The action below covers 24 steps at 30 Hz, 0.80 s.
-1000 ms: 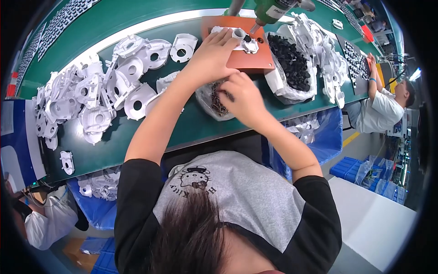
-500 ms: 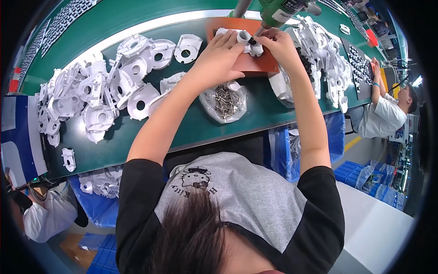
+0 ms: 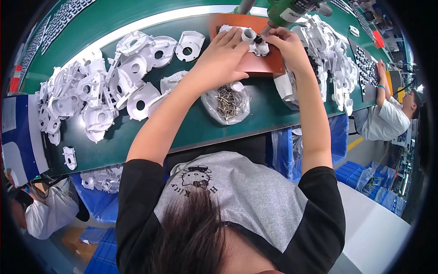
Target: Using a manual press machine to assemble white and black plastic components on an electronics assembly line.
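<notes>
My left hand (image 3: 222, 57) lies with fingers stretched over a white plastic part (image 3: 261, 49), its thumb apart over the near side. The part, with a round raised collar (image 3: 248, 35), rests on an orange fixture block (image 3: 264, 66). At the part's right side, my right hand (image 3: 289, 48) has thumb and fingertips pinched together beside a small dark piece; what they hold is too small to make out. Just above these fingertips hangs the metal tip of a green power screwdriver (image 3: 292, 10). Near the block's front, a clear plastic bag (image 3: 246, 106) holds many loose screws (image 3: 226, 104).
White plastic housings (image 3: 98, 91) are heaped on the green bench (image 3: 182, 132) to the left, and more white parts (image 3: 335, 68) to the right. A black tray (image 3: 365, 68) of small parts lies farther right, by a co-worker (image 3: 388, 118). Blue-lined bins (image 3: 337, 137) stand below the bench edge.
The whole view has shifted slightly, so the bench items sit a little farther right. Both hands keep nearly the same places at the white part, and the screwdriver tip stays by the right fingertips.
</notes>
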Each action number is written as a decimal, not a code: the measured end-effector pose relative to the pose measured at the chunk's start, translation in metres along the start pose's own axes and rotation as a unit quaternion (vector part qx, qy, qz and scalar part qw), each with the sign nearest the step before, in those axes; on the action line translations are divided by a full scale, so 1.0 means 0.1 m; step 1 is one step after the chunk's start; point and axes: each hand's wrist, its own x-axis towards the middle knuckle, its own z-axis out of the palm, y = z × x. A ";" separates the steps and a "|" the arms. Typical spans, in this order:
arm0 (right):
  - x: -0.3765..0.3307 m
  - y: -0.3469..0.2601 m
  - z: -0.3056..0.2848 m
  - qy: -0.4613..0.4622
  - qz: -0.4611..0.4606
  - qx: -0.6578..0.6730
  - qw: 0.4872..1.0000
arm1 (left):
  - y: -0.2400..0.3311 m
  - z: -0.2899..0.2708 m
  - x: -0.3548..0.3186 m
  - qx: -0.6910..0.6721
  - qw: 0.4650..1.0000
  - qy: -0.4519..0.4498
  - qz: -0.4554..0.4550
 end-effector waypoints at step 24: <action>1.54 -0.26 -1.28 -0.028 -0.341 -0.154 0.927 | 0.02 -0.05 -0.03 -0.004 0.998 -0.049 -0.037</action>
